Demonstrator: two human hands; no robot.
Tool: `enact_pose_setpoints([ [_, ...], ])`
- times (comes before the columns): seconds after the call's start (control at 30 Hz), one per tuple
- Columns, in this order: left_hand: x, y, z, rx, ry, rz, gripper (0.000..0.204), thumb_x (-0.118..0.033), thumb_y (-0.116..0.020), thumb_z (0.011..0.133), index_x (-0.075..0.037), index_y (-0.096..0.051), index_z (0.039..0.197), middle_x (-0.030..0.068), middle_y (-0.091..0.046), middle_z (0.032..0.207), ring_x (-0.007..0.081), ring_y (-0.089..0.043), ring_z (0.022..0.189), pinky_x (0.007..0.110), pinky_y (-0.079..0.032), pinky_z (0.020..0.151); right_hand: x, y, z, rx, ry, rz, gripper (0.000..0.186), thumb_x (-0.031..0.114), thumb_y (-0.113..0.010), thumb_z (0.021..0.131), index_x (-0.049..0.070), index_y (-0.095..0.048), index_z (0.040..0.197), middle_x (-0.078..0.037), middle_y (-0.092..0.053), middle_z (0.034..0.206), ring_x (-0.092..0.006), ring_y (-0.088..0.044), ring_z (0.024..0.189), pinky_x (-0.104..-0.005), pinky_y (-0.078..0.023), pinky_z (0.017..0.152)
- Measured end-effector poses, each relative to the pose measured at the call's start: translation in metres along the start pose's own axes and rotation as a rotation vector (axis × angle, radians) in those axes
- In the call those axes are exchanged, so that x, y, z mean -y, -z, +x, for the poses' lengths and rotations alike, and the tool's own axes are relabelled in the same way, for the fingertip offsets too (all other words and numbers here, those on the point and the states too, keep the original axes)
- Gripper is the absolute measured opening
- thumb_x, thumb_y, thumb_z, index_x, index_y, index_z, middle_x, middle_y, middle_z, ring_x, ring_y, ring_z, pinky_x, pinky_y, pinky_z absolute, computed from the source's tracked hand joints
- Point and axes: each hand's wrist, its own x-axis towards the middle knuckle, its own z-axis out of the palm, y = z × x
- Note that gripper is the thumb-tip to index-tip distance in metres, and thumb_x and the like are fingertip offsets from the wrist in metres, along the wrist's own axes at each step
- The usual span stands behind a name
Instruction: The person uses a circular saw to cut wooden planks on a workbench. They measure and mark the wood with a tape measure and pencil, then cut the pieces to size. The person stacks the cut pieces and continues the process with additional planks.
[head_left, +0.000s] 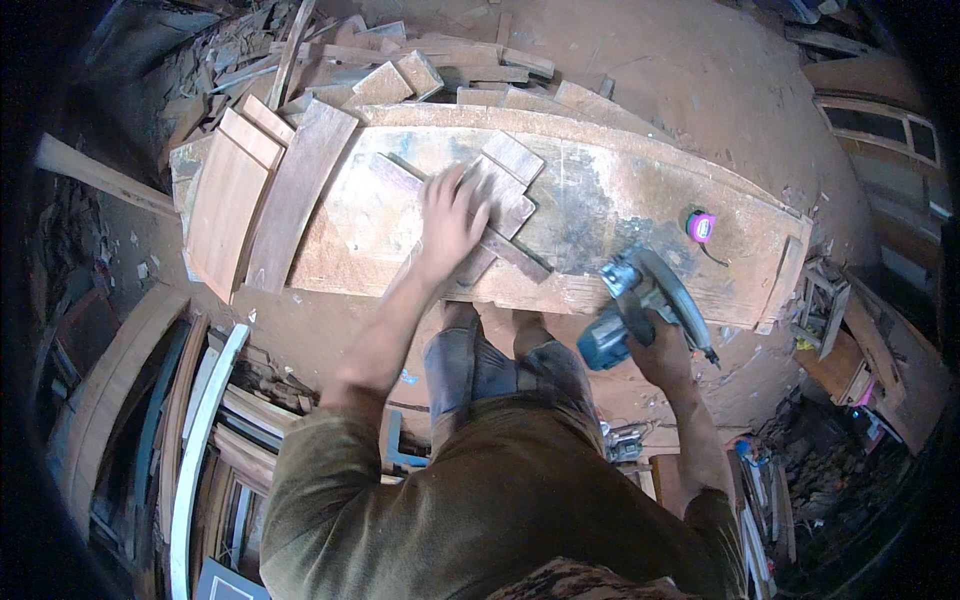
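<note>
My left hand [455,218] lies across a narrow wooden strip [515,257], its fingers partly spread. Under and beside the strip are a wider board [503,190] and a short wood block [513,156]; the hand hides part of how they overlap. Lower right of these, my right hand [660,350] is wrapped round the handle of a teal and grey circular saw [603,337], held at the near edge of the workbench [390,243]. Whether the saw rests on the bench or hangs just clear, I cannot tell.
A pink tape measure [700,227] lies toward the bench's right end. Left on the bench are a dark plank [303,190] and a paler plank [225,205]. Offcuts [385,85] pile up beyond the far edge. Long timbers [205,430] stand behind me at left.
</note>
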Motion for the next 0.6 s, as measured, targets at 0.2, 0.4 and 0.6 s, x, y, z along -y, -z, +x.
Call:
enact_pose_setpoints([
  [0.2, 0.019, -0.018, 0.124, 0.328, -0.236, 0.229, 0.071, -0.035, -0.072, 0.09, -0.009, -0.046, 0.15, 0.0199, -0.044, 0.154, 0.0382, -0.044, 0.138, 0.054, -0.034, 0.117, -0.041, 0.011, -0.003, 0.099, -0.029, -0.241, 0.055, 0.025, -0.076, 0.082, 0.004, -0.061, 0.13, -0.027, -0.071, 0.107, -0.048, -0.069, 0.097, -0.0545, -0.057, 0.084],
  [0.4, 0.034, -0.016, 0.128, -0.112, 0.03, 0.145, 0.068, -0.032, -0.076, 0.089, -0.006, -0.049, 0.146, 0.0227, -0.049, 0.145, 0.0421, -0.049, 0.132, 0.052, -0.041, 0.11, -0.026, 0.012, 0.006, 0.122, 0.012, -0.239, 0.052, 0.027, -0.076, 0.083, 0.002, -0.057, 0.124, -0.028, -0.069, 0.103, -0.0475, -0.068, 0.096, -0.0549, -0.057, 0.082],
  [0.6, -0.028, -0.001, -0.03, 0.072, 0.315, -0.101, 0.059, -0.03, -0.076, 0.088, 0.002, -0.056, 0.134, 0.0239, -0.058, 0.122, 0.0388, -0.057, 0.11, 0.047, -0.046, 0.093, -0.046, 0.004, 0.002, 0.015, 0.199, -0.261, 0.048, 0.025, -0.075, 0.083, 0.002, -0.059, 0.121, -0.027, -0.068, 0.096, -0.0468, -0.069, 0.09, -0.054, -0.058, 0.078],
])
